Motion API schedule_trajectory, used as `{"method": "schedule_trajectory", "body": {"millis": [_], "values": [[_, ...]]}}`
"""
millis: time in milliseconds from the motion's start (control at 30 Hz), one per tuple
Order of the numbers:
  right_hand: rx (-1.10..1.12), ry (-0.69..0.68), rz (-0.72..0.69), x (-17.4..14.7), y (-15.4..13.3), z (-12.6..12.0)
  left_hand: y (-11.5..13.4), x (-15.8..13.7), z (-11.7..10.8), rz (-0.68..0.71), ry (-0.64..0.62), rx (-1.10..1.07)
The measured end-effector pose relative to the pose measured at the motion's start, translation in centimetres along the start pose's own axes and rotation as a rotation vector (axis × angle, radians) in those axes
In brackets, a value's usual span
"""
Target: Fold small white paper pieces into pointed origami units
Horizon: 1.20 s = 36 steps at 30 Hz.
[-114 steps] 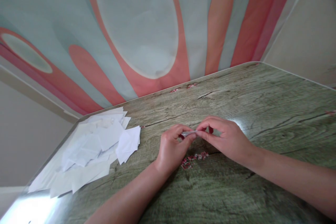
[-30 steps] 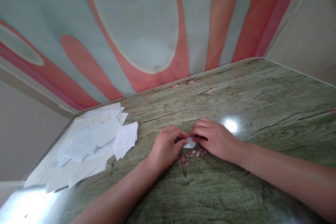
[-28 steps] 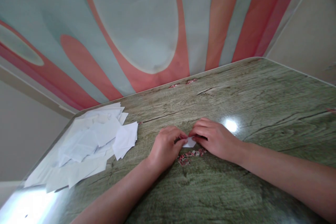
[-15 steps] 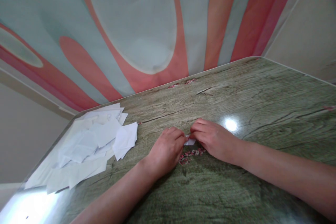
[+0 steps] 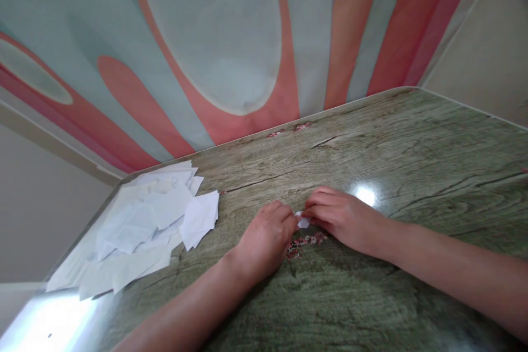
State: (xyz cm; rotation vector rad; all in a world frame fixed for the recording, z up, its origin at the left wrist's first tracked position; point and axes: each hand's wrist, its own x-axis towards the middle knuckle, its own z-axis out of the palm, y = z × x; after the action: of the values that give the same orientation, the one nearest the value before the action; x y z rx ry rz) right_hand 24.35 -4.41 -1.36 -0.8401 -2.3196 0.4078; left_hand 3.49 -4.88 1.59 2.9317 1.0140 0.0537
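Observation:
A small piece of white paper (image 5: 304,223) lies between my two hands, just above the wood-patterned table. My left hand (image 5: 270,236) pinches its left side, the fingers curled and closed. From the right, my right hand (image 5: 336,217) grips the other side between thumb and fingers. Most of the paper is covered by my fingertips, so its folds cannot be made out. Directly below it, a printed pink flower pattern shows on the tabletop.
A spread heap of white paper pieces (image 5: 140,225) covers the table's left side. A small stack of paper (image 5: 200,219) sits at the heap's right edge. Behind the table (image 5: 412,143) rises a wall with a red and grey-blue pattern (image 5: 214,27).
Both hands stay on the paper, and the fingers have shifted slightly around it. The visible part of the paper looks smaller and differently shaped. The whole view has moved a little.

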Motion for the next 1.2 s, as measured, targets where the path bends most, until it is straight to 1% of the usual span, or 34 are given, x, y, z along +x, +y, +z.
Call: {"method": "schedule_trajectory", "body": {"millis": [67, 167, 267, 367, 500, 633, 733, 867, 1033, 1200], "values": [[-0.024, -0.066, 0.024, -0.1, 0.5, -0.4, -0.1, -0.1, -0.1, 0.004, -0.007, -0.018], [-0.061, -0.095, 0.003, -0.3, 1.1, -1.1, -0.1, 0.0, -0.3, -0.001, -0.015, -0.042], [-0.204, -0.169, -0.037, -0.4, 1.1, -1.7, 0.3, 0.1, -0.5, -0.014, -0.032, -0.012], [-0.341, -0.24, -0.025, -0.4, 0.5, -1.8, 0.5, 0.1, -0.4, 0.004, -0.049, 0.045], [-0.401, -0.204, 0.016, -0.4, -0.6, -1.5, 0.3, -0.3, 0.0, 0.007, -0.034, 0.024], [-0.361, -0.212, 0.01, -0.3, -0.9, -1.3, 0.0, -0.6, 0.5, -0.025, 0.005, -0.055], [-0.324, -0.153, 0.058, -0.5, -0.4, -1.4, -0.1, -0.6, 0.8, -0.046, 0.051, -0.124], [-0.23, -0.107, 0.125, -0.8, 0.4, -1.6, -0.4, -0.6, 1.4, -0.078, 0.129, -0.252], [-0.159, -0.097, 0.211, -0.7, 0.7, -1.0, -0.8, -0.4, 1.7, -0.191, 0.219, -0.497], [-0.082, -0.077, 0.288, -0.5, 0.5, -0.5, -0.7, -0.2, 1.6, -0.301, 0.234, -0.601]]}}
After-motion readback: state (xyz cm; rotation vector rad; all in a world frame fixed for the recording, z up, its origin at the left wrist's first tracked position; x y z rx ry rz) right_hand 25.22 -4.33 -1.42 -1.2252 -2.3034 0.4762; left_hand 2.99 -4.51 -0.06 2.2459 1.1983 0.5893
